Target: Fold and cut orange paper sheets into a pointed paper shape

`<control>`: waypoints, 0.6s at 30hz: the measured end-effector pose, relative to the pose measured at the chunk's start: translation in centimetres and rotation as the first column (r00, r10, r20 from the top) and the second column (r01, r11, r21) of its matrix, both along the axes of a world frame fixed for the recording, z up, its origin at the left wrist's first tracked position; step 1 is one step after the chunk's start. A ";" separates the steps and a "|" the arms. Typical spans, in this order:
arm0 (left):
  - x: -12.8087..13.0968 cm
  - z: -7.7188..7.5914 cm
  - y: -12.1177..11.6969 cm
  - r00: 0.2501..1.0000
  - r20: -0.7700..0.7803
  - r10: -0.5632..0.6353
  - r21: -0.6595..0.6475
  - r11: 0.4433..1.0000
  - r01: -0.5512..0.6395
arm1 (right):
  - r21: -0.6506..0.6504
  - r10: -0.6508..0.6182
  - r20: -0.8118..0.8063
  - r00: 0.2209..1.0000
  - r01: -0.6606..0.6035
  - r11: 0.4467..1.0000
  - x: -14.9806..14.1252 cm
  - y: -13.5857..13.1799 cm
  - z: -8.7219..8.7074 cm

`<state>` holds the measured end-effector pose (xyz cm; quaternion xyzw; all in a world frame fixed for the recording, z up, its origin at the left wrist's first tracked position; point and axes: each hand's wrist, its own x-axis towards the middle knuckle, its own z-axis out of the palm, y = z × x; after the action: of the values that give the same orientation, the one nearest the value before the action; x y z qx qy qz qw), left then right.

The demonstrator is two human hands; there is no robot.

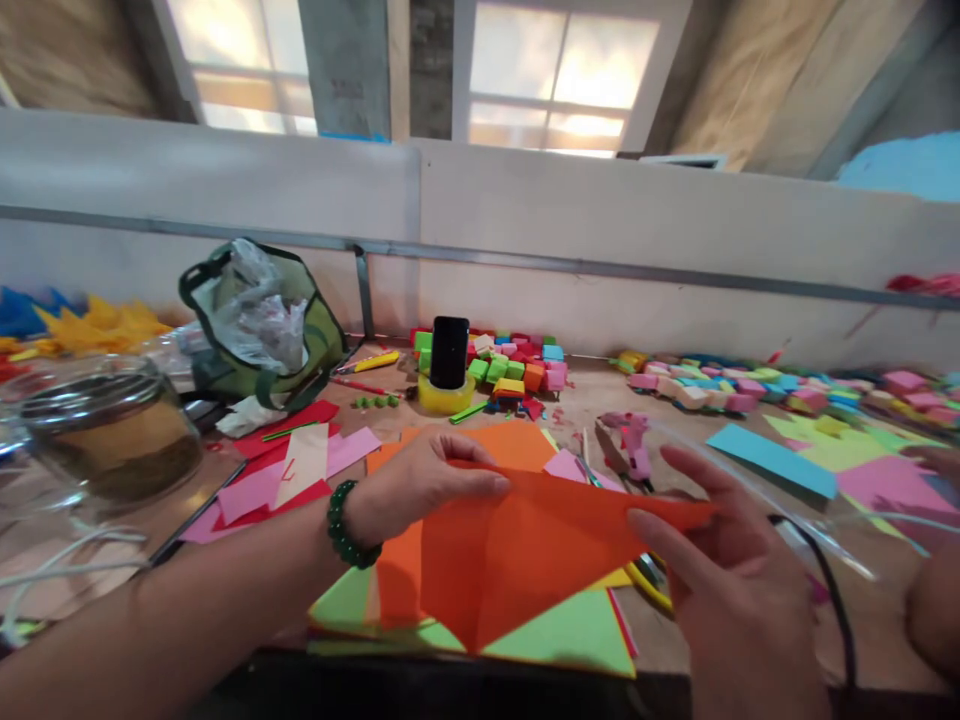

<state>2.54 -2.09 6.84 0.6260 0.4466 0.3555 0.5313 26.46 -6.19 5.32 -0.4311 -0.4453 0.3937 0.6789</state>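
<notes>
- where the left hand (416,490) meets the orange paper sheet (532,540), thumb and forefinger are pressed together on its upper edge, the other fingers curled behind.
- the right hand (731,575) is partly open, the sheet's narrow right end caught between its thumb and fingers; the exact contact is partly hidden.
- the creased sheet is tilted between the 2 hands, 1 corner pointing down, in front of a stack of light green paper (562,632) with more orange paper (397,585) on it.
- a green bead bracelet (341,525) circles the left wrist.
- beyond the hands, a black smartphone (450,352) stands upright at a yellow tape roll (445,400), just beside a cluster of coloured paper cubes (496,371).
- a pink glue gun (636,447) sits on the table near the right hand, with a blue paper strip (772,458) farther right.
- on the left, a lidded glass jar (124,455) stands near a green bag (321,325) holding clear plastic (262,312).
</notes>
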 end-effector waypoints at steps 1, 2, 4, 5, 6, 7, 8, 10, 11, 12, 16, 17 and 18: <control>0.0 0.0 -0.2 0.999 -0.037 0.008 0.044 0.999 -0.007 | 0.009 -0.013 0.001 1.000 0.013 1.000 0.0 -0.1 0.0; 0.0 0.1 -0.5 0.996 -0.088 0.023 0.102 0.995 -0.014 | 0.017 -0.021 0.001 1.000 0.021 1.000 -0.1 -0.2 0.0; -0.1 0.2 -1.4 0.980 -0.178 0.087 0.245 0.969 -0.042 | 0.025 -0.017 -0.002 1.000 0.017 1.000 -0.3 -0.4 0.0; -0.2 0.4 -1.8 0.969 -0.220 0.112 0.299 0.953 -0.042 | 0.026 -0.009 -0.005 1.000 0.009 1.000 -0.4 -0.5 0.1; -0.4 0.5 -2.3 0.960 -0.244 0.140 0.355 0.934 -0.046 | 0.026 -0.006 -0.009 1.000 0.006 1.000 -0.5 -0.6 0.2; -0.5 0.5 -2.7 0.958 -0.243 0.153 0.421 0.906 -0.038 | 0.031 -0.004 -0.011 1.000 0.005 0.999 -0.5 -0.6 0.2; -0.6 0.6 -3.1 0.957 -0.243 0.161 0.477 0.879 -0.026 | 0.043 -0.005 -0.017 1.000 0.006 0.999 -0.5 -0.5 0.3; -0.8 0.6 -3.7 0.953 -0.250 0.170 0.548 0.837 -0.006 | 0.082 -0.002 -0.031 1.000 0.004 0.997 -0.2 -0.4 0.4; -0.8 0.4 -3.9 0.950 -0.252 0.183 0.574 0.819 -0.005 | 0.104 -0.002 -0.041 0.999 0.006 0.995 0.0 -0.3 0.4; -0.8 0.2 -4.1 0.947 -0.245 0.208 0.598 0.801 -0.021 | 0.122 -0.010 -0.051 0.999 0.016 0.992 0.3 -0.2 0.5; -0.8 -0.8 -4.8 0.924 -0.143 0.355 0.688 0.707 -0.165 | 0.133 -0.072 -0.085 0.994 0.083 0.988 1.1 -0.1 0.7; -0.7 -1.0 -4.9 0.917 -0.123 0.378 0.698 0.690 -0.191 | 0.128 -0.077 -0.095 0.993 0.089 0.988 1.2 -0.2 0.7; -0.8 -1.1 -5.0 0.914 -0.115 0.389 0.700 0.685 -0.203 | 0.124 -0.076 -0.103 0.992 0.089 0.988 1.2 -0.3 0.8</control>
<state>1.76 -7.06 5.77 0.7341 0.4473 0.4911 0.1411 27.66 -6.47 6.09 -0.3847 -0.4176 0.3565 0.7420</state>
